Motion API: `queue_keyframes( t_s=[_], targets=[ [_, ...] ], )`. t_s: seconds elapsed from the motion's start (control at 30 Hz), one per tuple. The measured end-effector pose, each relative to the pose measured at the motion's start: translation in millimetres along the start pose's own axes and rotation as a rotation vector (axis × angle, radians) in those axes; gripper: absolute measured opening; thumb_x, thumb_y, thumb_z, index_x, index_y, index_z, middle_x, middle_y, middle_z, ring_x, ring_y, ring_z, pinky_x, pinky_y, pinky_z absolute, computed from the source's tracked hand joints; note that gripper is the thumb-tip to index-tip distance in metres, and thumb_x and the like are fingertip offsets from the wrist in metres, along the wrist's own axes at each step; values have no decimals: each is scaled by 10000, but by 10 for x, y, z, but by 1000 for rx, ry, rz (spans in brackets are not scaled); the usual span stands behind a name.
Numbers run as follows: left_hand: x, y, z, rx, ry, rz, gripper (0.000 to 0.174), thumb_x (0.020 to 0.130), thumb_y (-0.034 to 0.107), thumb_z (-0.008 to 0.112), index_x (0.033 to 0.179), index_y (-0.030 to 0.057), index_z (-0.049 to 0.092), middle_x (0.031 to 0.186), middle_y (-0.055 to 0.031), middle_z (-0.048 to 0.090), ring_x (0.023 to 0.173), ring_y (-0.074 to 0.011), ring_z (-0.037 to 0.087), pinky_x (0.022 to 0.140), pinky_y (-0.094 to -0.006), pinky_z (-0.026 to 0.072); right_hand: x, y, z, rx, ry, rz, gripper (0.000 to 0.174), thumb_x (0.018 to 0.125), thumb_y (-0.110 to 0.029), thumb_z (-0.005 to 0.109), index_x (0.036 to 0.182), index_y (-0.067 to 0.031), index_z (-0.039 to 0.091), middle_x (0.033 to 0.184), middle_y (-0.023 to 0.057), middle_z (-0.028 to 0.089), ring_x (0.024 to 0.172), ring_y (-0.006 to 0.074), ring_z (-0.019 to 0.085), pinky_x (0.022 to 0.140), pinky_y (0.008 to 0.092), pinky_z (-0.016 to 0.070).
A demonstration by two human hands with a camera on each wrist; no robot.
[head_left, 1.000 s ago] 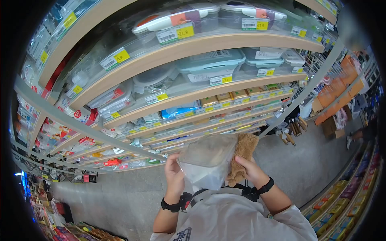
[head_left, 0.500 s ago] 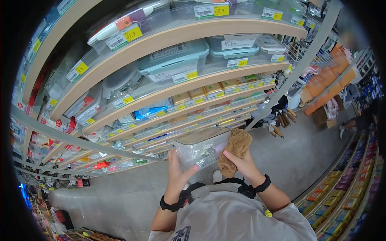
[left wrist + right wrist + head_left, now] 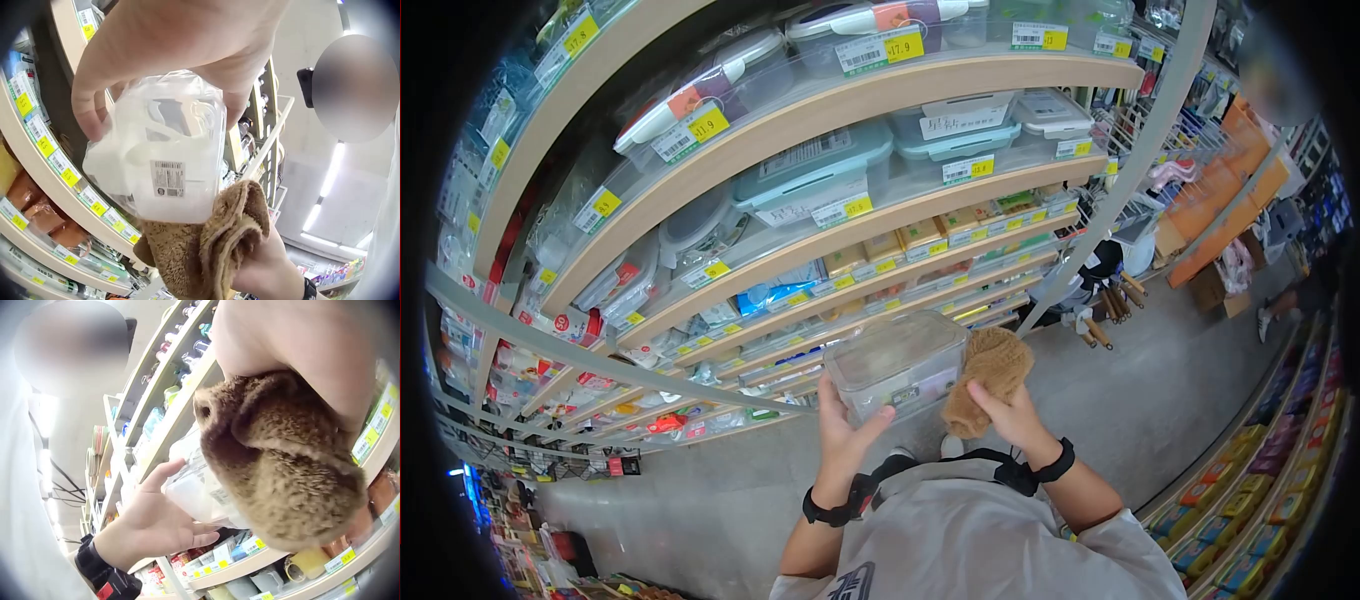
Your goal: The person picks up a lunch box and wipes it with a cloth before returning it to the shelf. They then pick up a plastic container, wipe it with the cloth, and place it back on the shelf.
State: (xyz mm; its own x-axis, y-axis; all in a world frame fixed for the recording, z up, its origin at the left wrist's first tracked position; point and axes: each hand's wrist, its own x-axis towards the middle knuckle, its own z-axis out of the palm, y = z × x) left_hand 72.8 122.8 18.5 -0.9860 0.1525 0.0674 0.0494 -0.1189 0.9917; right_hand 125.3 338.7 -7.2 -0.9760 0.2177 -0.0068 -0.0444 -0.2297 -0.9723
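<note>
Clear container (image 3: 895, 365) in left fingers' (image 3: 868, 420) grip, brown cloth (image 3: 992, 370) in right fingers' (image 3: 985, 398) grip.

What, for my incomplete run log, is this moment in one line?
left hand: holds box | right hand: grips cloth against box | setting: facing shelves

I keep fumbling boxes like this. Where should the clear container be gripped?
Probably at its left end, from below: the clear container is a flat-walled box lying level, and the left hand wraps that end, thumb on the front. The brown cloth covers the right end.
</note>
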Motion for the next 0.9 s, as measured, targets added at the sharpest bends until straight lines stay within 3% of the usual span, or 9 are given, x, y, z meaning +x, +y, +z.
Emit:
queue_keyframes(
  t_s=[0.13,0.27,0.33,0.37,0.43,0.47,0.6,0.77,0.9],
  targets=[
    [-77,-28,25,73,30,132,868,661,87,805,1365,14,303,1257,-122,477,1146,-222,503,938,-350,422,13,156,-182,424,39,183,494,973,-349,504,1312,0,418,1255,91,521,1142,160,508,937,306,432],
    [-116,7,109,287,125,218,878,645,93,809,1362,3,311,1258,-138,476,1121,-239,523,921,-356,436,-47,416,-170,438,-134,135,650,956,-533,401,1376,-41,341,1336,106,468,1218,232,483,1010,394,413],
    [-126,-10,157,322,139,239,889,633,97,813,1362,0,314,1258,-146,479,1113,-248,530,918,-358,439,-101,421,-13,352,-153,116,561,958,-338,531,1359,4,340,1300,88,480,1166,178,487,965,316,410],
    [-129,-41,179,390,168,284,901,617,110,822,1354,-8,319,1248,-158,485,1105,-257,536,910,-360,443,-110,294,75,352,-151,111,561,958,-338,531,1359,4,340,1300,88,480,1166,178,487,965,316,410],
    [-137,-89,218,453,195,333,913,600,124,830,1347,-15,324,1238,-170,492,1097,-267,542,902,-362,448,-131,-36,243,90,-333,-30,504,897,-168,618,1310,12,391,1264,81,501,1142,185,493,961,319,409],
    [-146,-107,229,516,228,378,927,583,142,840,1339,-22,330,1224,-180,499,1094,-276,542,900,-365,447,-138,-15,262,161,-320,2,500,818,-34,659,1263,10,436,1198,83,540,1099,186,518,950,320,414],
    [-173,-160,237,501,295,479,934,555,199,859,1307,-32,355,1187,-192,512,1081,-289,540,905,-373,436,-27,-2,121,-276,-456,-293,564,798,-31,672,1298,-2,412,1216,85,527,1132,184,508,942,342,425],
    [-226,-143,270,465,239,517,949,527,242,881,1287,-16,376,1186,-181,506,1084,-297,529,923,-385,420,-6,126,60,-173,-91,-329,562,740,-69,765,1231,-11,500,1149,110,578,1075,203,550,927,342,450],
    [-213,-176,232,432,196,629,968,513,299,909,1275,-3,394,1200,-169,494,1102,-301,518,931,-398,412,67,161,-108,-245,57,-274,549,788,-57,722,1271,-21,462,1182,107,563,1085,199,547,930,340,455]
  ],
)
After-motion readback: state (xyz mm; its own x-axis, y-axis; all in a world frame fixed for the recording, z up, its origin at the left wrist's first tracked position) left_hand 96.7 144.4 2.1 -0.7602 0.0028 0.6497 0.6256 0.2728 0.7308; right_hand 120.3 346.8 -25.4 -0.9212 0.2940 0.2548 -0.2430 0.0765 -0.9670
